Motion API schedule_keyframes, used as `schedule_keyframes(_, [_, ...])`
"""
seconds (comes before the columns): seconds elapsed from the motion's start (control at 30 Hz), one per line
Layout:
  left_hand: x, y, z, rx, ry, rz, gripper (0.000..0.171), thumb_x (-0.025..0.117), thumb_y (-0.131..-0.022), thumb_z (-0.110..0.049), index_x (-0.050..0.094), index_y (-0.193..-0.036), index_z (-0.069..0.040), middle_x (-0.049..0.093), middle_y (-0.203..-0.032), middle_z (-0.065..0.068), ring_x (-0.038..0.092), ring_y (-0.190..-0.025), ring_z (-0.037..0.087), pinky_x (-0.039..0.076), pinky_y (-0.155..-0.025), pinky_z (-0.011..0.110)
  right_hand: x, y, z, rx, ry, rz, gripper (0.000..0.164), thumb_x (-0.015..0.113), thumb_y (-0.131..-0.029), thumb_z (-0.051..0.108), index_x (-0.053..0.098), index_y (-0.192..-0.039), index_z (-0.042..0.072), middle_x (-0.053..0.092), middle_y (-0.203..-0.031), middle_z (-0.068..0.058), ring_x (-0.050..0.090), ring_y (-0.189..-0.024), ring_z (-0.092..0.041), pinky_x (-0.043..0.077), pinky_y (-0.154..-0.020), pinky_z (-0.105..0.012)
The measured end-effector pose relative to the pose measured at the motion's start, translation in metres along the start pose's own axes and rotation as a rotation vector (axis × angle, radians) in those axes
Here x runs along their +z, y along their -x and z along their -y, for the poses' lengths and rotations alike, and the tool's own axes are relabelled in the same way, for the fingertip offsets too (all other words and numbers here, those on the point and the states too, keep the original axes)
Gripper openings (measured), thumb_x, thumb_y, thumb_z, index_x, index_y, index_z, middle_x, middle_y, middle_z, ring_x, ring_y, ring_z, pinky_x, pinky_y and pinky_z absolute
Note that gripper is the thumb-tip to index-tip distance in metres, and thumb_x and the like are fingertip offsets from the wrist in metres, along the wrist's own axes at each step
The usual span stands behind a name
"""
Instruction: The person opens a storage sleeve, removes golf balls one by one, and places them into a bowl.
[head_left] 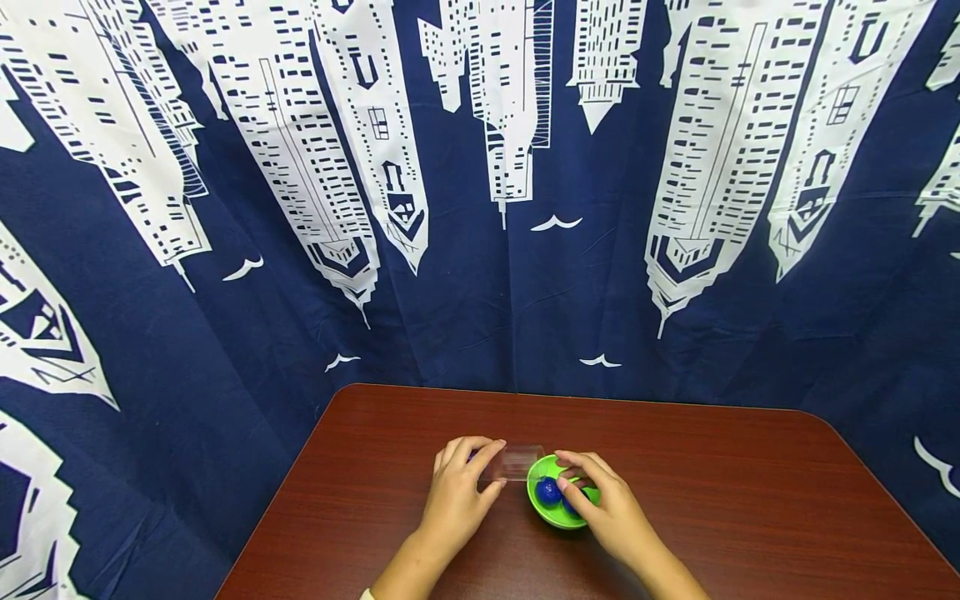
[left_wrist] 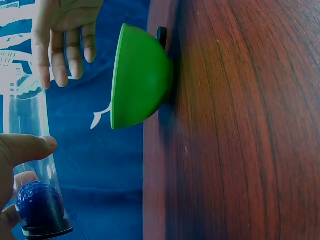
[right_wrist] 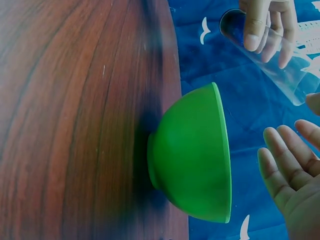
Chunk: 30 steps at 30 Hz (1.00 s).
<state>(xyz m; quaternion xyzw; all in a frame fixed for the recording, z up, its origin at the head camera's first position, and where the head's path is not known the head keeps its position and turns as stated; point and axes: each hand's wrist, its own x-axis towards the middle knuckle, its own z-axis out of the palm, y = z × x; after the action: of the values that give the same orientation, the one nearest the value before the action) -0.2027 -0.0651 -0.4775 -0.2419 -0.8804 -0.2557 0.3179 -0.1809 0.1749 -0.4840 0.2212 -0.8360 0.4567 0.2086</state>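
In the head view my left hand [head_left: 456, 492] grips a clear plastic tube [head_left: 519, 463] on its side above the table. A dimpled blue golf ball [left_wrist: 40, 204] lies inside, by the tube's dark end cap. The tube's other end reaches toward the rim of a green bowl [head_left: 557, 521]. Blue balls [head_left: 548, 491] sit in that bowl, one partly covered by my right hand [head_left: 613, 510]. This right hand hovers over the bowl, its fingers loosely extended and holding nothing; in the right wrist view its palm faces the tube's mouth.
The bowl stands on a reddish-brown wooden table [head_left: 750, 492]. Behind the table hangs a dark blue curtain [head_left: 480, 317] with white buildings and birds. A small black object [left_wrist: 161, 36] shows beside the bowl in the left wrist view; its kind is unclear.
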Motion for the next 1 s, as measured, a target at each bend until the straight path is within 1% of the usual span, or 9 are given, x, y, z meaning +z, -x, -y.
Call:
schedule_keyframes(0.1, [-0.0011,-0.0005,-0.0003,0.019,-0.023,-0.003,0.059,0.093,-0.071,-0.019,0.07,-0.125,-0.024,0.063,-0.119,-0.006,0.056,-0.116,0.016,0.046,-0.1,0.043,0.0,0.0008,0.0012,0.011,-0.019,0.016,0.033,0.067,-0.098,0.013,0.064,-0.131,0.014,0.068,-0.118,-0.001,0.069,-0.1,-0.015,0.059,-0.084,-0.031])
schedule_keyframes(0.17, [-0.001,-0.0008,0.0001,0.032,-0.039,-0.009,0.058,0.093,-0.071,-0.019,0.07,-0.124,-0.024,0.063,-0.119,-0.007,0.056,-0.117,0.017,0.046,-0.101,0.043,0.0002,0.0015,0.0014,0.013,-0.024,0.024,0.034,0.067,-0.098,0.014,0.063,-0.132,0.014,0.068,-0.119,-0.002,0.069,-0.1,-0.014,0.059,-0.084,-0.031])
schedule_keyframes(0.27, [-0.0012,-0.0011,0.0004,0.049,-0.052,-0.015,0.058,0.093,-0.07,-0.019,0.071,-0.123,-0.023,0.064,-0.119,-0.006,0.056,-0.118,0.018,0.045,-0.102,0.044,0.0005,0.0029,0.0022,0.023,-0.037,0.04,0.037,0.066,-0.099,0.015,0.061,-0.135,0.017,0.067,-0.123,-0.005,0.069,-0.103,-0.012,0.059,-0.085,-0.03])
schedule_keyframes(0.33, [-0.0011,-0.0013,0.0007,0.063,-0.057,-0.019,0.058,0.093,-0.07,-0.018,0.071,-0.123,-0.022,0.064,-0.119,-0.005,0.056,-0.119,0.02,0.044,-0.103,0.045,0.0007,0.0038,0.0029,0.036,-0.049,0.051,0.039,0.065,-0.099,0.017,0.06,-0.137,0.021,0.067,-0.127,-0.005,0.069,-0.104,-0.011,0.058,-0.086,-0.027])
schedule_keyframes(0.4, [-0.0016,-0.0014,0.0006,0.075,-0.062,-0.019,0.057,0.093,-0.07,-0.018,0.072,-0.123,-0.022,0.065,-0.119,-0.003,0.056,-0.119,0.02,0.044,-0.103,0.045,0.0012,0.0046,0.0034,0.035,-0.057,0.061,0.04,0.065,-0.1,0.017,0.058,-0.139,0.021,0.066,-0.129,-0.006,0.069,-0.105,-0.012,0.058,-0.087,-0.025])
schedule_keyframes(0.57, [-0.003,-0.0016,-0.0004,0.096,-0.093,-0.009,0.057,0.092,-0.071,-0.019,0.071,-0.124,-0.024,0.065,-0.12,-0.003,0.055,-0.121,0.02,0.042,-0.104,0.045,0.0027,0.006,0.0041,0.022,-0.09,0.084,0.043,0.066,-0.099,0.017,0.057,-0.141,0.012,0.064,-0.132,-0.008,0.07,-0.105,-0.019,0.059,-0.086,-0.025])
schedule_keyframes(0.63, [-0.0038,-0.0017,-0.0011,0.102,-0.106,-0.008,0.057,0.092,-0.072,-0.019,0.071,-0.124,-0.025,0.065,-0.121,-0.003,0.055,-0.121,0.02,0.042,-0.105,0.045,0.0033,0.0065,0.0043,0.032,-0.113,0.092,0.044,0.067,-0.098,0.018,0.057,-0.14,0.01,0.064,-0.132,-0.008,0.071,-0.104,-0.019,0.059,-0.086,-0.025])
schedule_keyframes(0.8, [-0.0038,-0.002,-0.0016,0.122,-0.116,-0.02,0.056,0.092,-0.071,-0.018,0.071,-0.123,-0.025,0.065,-0.121,-0.003,0.055,-0.121,0.02,0.042,-0.104,0.045,0.0043,0.0078,0.005,0.066,-0.129,0.107,0.045,0.069,-0.097,0.021,0.057,-0.139,0.011,0.064,-0.131,-0.006,0.07,-0.104,-0.014,0.059,-0.086,-0.026])
schedule_keyframes(1.0, [-0.004,-0.0024,-0.0023,0.127,-0.119,-0.019,0.055,0.091,-0.071,-0.015,0.072,-0.122,-0.024,0.065,-0.121,-0.003,0.054,-0.125,0.021,0.04,-0.106,0.045,0.0049,0.0088,0.0055,0.089,-0.122,0.115,0.047,0.069,-0.097,0.024,0.057,-0.14,0.011,0.063,-0.133,-0.008,0.071,-0.104,-0.014,0.06,-0.087,-0.03])
